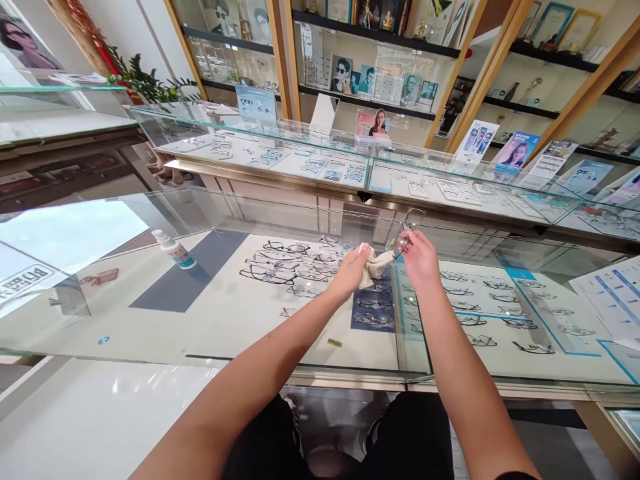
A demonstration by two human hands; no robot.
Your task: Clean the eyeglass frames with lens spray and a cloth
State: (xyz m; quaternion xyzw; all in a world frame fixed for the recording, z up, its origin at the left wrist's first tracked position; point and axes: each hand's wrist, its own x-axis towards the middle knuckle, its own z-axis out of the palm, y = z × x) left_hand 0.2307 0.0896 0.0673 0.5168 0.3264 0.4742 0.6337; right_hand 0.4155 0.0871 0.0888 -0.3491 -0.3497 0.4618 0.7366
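Note:
Above the glass counter, my left hand (353,268) is closed on a pale cloth (379,265), which bunches out past its fingertips to the right. Just right of it, my right hand (419,257) pinches a pair of thin-framed glasses (414,219), with one lens rising above the fingers. The cloth's right end touches or nearly touches the lower part of the glasses; the exact contact is too small to tell. Under the glass below my hands lie rows of glasses (273,273) on a white base and a dark mat (374,313).
A white bottle (175,251) stands on the counter (235,333) at the left. A white display sheet (613,293) is at the right edge. Beyond runs a second glass case (345,193) with standing cards, and shelves (370,100) line the wall.

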